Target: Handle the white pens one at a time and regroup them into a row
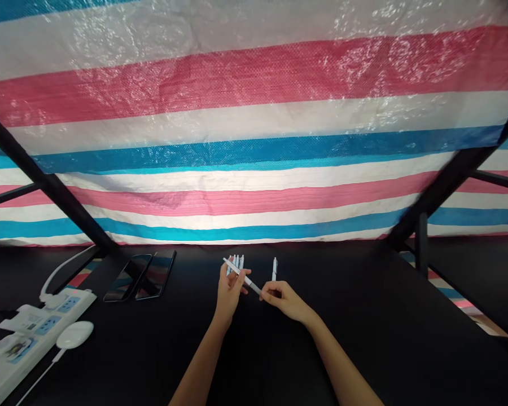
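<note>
A white pen [242, 276] is held slanted above the black table [364, 327], between both of my hands. My left hand [228, 293] pinches its upper part with closed fingers. My right hand [281, 299] grips its lower, darker end between closed fingers. Behind my left hand a small bunch of white pens [237, 261] lies on the table. One more white pen [274, 268] lies alone just beyond my right hand.
Two dark phones [141, 275] lie side by side at the left. A white power strip [29, 332] and a white oval device [75, 334] with a cable sit at the table's left edge. Black frame bars [46, 183] and a striped tarp [254, 141] stand behind.
</note>
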Action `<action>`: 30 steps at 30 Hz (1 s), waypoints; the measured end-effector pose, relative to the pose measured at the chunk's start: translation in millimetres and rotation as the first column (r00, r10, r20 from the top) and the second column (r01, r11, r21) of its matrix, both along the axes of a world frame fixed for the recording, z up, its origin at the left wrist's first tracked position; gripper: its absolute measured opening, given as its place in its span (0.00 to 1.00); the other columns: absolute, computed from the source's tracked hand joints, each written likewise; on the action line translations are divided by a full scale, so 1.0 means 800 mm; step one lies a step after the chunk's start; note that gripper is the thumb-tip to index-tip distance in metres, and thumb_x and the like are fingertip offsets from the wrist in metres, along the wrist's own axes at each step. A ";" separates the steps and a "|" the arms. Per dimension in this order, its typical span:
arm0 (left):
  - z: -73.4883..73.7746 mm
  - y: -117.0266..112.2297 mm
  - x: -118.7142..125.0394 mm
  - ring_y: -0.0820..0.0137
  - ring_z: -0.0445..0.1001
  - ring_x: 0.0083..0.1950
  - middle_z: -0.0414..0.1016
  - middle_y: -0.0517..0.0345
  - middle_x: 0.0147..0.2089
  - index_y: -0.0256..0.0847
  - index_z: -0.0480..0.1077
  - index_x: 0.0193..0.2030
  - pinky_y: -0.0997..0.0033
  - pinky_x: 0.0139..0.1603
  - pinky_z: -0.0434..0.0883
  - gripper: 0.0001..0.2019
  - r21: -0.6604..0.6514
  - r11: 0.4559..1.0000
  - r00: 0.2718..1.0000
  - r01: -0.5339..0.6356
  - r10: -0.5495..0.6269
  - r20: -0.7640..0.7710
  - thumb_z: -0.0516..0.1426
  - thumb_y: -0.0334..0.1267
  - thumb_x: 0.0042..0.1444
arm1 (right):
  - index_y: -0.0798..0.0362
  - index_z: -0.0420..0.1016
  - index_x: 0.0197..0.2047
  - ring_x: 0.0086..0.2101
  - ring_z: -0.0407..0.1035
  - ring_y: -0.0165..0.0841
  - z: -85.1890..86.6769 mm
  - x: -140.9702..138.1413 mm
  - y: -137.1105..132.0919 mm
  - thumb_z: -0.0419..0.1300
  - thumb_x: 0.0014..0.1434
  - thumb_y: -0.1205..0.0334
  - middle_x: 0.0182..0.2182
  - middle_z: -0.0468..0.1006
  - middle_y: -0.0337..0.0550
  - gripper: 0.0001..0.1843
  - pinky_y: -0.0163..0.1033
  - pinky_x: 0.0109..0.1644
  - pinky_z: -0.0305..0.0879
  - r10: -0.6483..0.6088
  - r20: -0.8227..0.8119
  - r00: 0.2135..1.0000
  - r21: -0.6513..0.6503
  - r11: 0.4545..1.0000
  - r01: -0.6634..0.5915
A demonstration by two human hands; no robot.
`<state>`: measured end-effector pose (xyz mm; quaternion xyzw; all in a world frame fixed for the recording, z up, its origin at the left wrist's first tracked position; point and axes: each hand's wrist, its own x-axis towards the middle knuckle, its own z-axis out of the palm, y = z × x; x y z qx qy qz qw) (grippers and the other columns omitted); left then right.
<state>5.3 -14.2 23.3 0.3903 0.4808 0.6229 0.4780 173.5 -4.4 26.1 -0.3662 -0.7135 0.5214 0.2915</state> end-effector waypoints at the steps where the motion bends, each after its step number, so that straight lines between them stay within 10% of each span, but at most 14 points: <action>1: 0.000 -0.001 -0.001 0.70 0.75 0.28 0.78 0.53 0.37 0.43 0.54 0.59 0.73 0.25 0.70 0.37 -0.006 1.000 1.000 0.013 -0.013 0.027 0.63 0.48 0.44 | 0.54 0.73 0.26 0.21 0.53 0.27 0.000 -0.001 -0.001 0.56 0.56 0.46 0.18 0.61 0.34 0.20 0.33 0.25 0.49 0.012 -0.003 1.000 0.000 1.000 -0.012; 5: 0.001 -0.003 -0.007 0.68 0.78 0.32 0.78 0.49 0.43 0.49 0.36 0.67 0.67 0.35 0.73 0.46 0.005 0.996 0.994 0.085 -0.085 0.072 0.62 0.46 0.47 | 0.54 0.73 0.26 0.21 0.53 0.26 -0.001 -0.003 -0.003 0.57 0.55 0.47 0.19 0.61 0.34 0.18 0.32 0.25 0.49 0.048 -0.013 0.999 -0.004 0.999 -0.048; 14: 0.011 -0.005 -0.011 0.73 0.75 0.28 0.79 0.54 0.36 0.47 0.38 0.67 0.72 0.33 0.71 0.46 -0.009 0.997 0.990 0.076 -0.074 0.122 0.62 0.46 0.48 | 0.54 0.73 0.25 0.20 0.54 0.27 -0.008 0.011 0.015 0.51 0.57 0.42 0.16 0.58 0.34 0.25 0.34 0.24 0.49 -0.269 -0.126 0.955 0.029 0.961 0.274; 24: 0.010 -0.007 -0.011 0.74 0.73 0.25 0.76 0.59 0.32 0.45 0.54 0.62 0.72 0.32 0.71 0.34 -0.010 0.981 0.976 0.194 -0.192 0.098 0.60 0.44 0.49 | 0.53 0.72 0.21 0.20 0.54 0.27 -0.007 0.024 0.026 0.58 0.52 0.42 0.15 0.57 0.34 0.22 0.35 0.25 0.51 -0.545 -0.454 0.705 -0.229 0.836 0.499; 30: 0.014 -0.011 -0.005 0.72 0.74 0.27 0.78 0.53 0.37 0.48 0.33 0.68 0.71 0.32 0.69 0.46 -0.024 0.976 0.971 0.216 -0.212 0.110 0.60 0.46 0.50 | 0.53 0.72 0.22 0.20 0.54 0.26 -0.015 0.031 0.032 0.62 0.49 0.44 0.16 0.57 0.33 0.20 0.34 0.24 0.52 -0.614 -0.508 0.605 -0.386 0.789 0.477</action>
